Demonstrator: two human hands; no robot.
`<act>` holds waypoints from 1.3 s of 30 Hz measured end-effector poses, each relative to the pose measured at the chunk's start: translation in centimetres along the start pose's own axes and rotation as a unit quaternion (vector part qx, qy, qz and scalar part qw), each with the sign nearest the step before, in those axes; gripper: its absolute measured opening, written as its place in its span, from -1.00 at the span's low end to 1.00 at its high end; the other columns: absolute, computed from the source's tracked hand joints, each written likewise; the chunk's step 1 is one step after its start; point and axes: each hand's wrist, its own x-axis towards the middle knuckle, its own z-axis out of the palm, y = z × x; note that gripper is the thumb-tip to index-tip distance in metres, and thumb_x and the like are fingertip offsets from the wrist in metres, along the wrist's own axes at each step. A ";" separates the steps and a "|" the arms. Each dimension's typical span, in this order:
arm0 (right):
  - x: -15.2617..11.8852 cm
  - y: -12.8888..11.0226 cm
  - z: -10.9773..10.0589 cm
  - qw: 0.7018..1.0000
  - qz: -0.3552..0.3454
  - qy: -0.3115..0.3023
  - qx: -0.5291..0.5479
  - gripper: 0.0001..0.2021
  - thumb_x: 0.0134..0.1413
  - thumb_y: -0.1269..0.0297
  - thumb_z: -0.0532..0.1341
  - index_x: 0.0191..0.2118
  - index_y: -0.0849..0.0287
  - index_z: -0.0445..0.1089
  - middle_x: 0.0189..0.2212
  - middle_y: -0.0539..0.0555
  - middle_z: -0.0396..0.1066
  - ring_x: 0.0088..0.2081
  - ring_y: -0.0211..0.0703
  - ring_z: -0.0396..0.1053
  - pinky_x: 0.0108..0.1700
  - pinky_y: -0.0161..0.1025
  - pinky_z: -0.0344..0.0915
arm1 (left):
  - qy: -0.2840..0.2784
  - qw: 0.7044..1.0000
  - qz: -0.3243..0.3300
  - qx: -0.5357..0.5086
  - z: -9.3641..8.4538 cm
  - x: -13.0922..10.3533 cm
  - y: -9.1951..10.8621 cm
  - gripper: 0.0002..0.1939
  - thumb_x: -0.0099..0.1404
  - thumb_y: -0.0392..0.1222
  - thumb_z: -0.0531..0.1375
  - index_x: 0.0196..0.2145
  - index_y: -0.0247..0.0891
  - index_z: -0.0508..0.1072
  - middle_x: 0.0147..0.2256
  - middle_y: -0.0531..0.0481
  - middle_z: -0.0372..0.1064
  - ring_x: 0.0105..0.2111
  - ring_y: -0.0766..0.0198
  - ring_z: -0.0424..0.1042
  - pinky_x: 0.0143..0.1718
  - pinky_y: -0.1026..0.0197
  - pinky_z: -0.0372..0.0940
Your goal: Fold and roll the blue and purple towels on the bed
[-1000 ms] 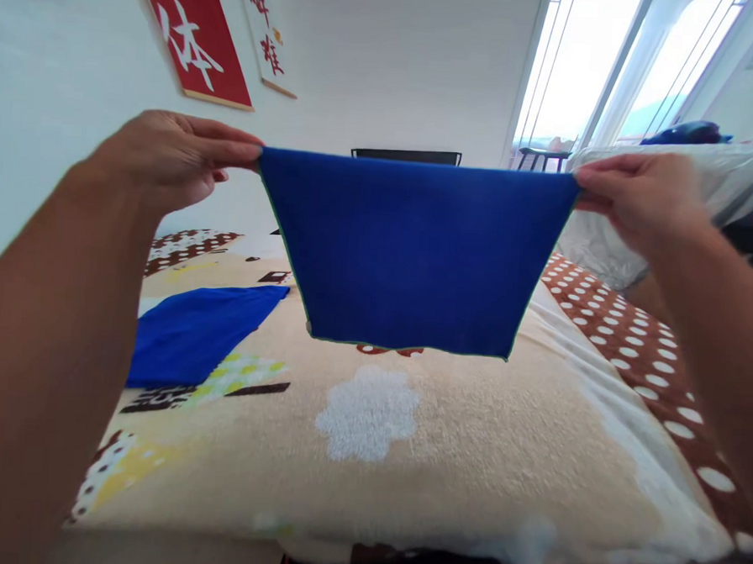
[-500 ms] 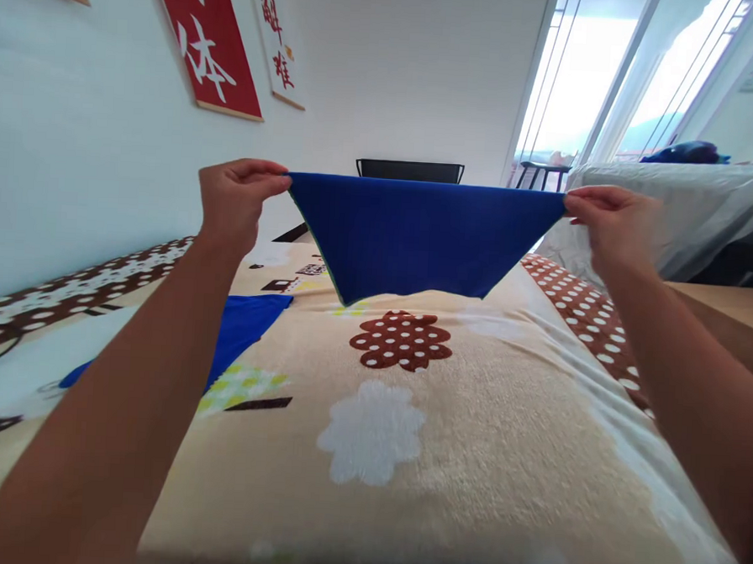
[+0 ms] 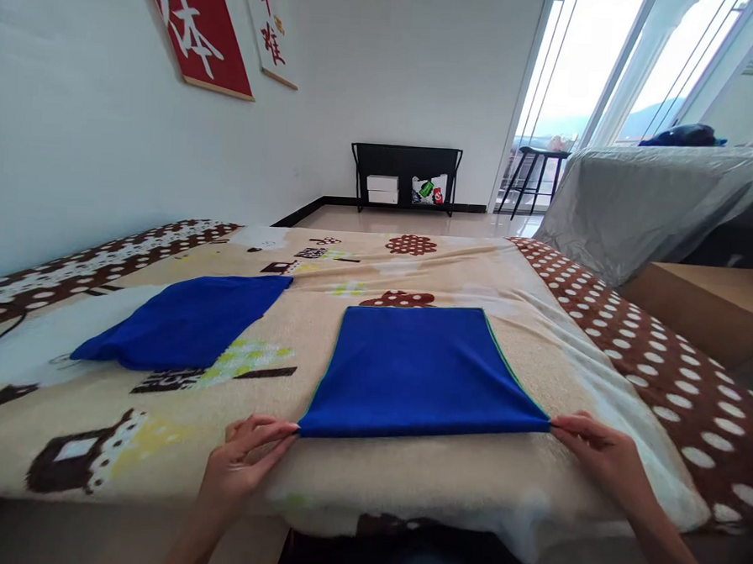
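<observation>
A blue cloth with green edging (image 3: 422,369) lies spread on the patterned blanket (image 3: 467,480), its near edge pulled straight between both hands. My left hand (image 3: 247,456) pinches the near left corner between thumb and fingers. At the near right corner, my right hand (image 3: 601,454) has the cloth pinched the same way. To the left, a second blue cloth (image 3: 185,322) rests on the blanket, slightly rumpled, with neither hand touching it.
A cardboard box (image 3: 710,299) stands beyond the blanket's right side, near furniture under a plastic sheet (image 3: 639,195). A low black rack (image 3: 408,162) stands by the far wall, and a dark stool (image 3: 537,173) by the window. Scrolls hang at the left.
Both hands have come down and nearer with the cloth, which hung in the air before and now lies on the blanket. The second cloth shows more fully.
</observation>
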 end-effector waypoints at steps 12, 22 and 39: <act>-1.5 -0.9 0.8 0.997 0.052 -0.027 0.044 -0.55 -0.08 -0.12 0.38 -0.21 0.16 0.54 -0.35 0.10 0.54 -0.34 -0.10 0.45 -0.35 -0.27 0.36 | -0.029 0.988 -0.103 -0.113 0.4 -0.2 1.4 -0.72 0.19 0.13 0.33 -0.30 -0.10 0.63 -0.37 0.02 0.57 -0.33 0.20 0.54 -0.23 0.21 0.41; -4.6 1.0 1.3 0.992 0.088 0.083 0.045 -0.47 -0.12 -0.10 0.40 -0.03 0.06 0.48 -0.28 0.09 0.58 -0.17 0.03 0.54 -0.17 -0.20 0.47 | -0.028 0.978 -0.148 -0.147 -0.1 -2.4 0.0 -0.70 0.13 0.13 0.36 -0.27 -0.08 0.60 -0.26 -0.01 0.61 -0.33 0.10 0.62 -0.20 0.09 0.54; 2.5 -13.5 19.5 0.924 -0.200 -0.056 -0.322 -0.48 0.33 0.33 -0.07 0.35 0.25 0.16 0.37 0.18 0.04 0.39 -0.02 0.00 0.34 0.00 0.04 | -0.188 0.971 0.085 0.122 13.5 7.7 14.9 -0.42 0.37 -0.35 -0.02 0.28 0.04 0.29 0.31 0.05 0.18 0.33 0.19 0.14 0.32 0.08 0.21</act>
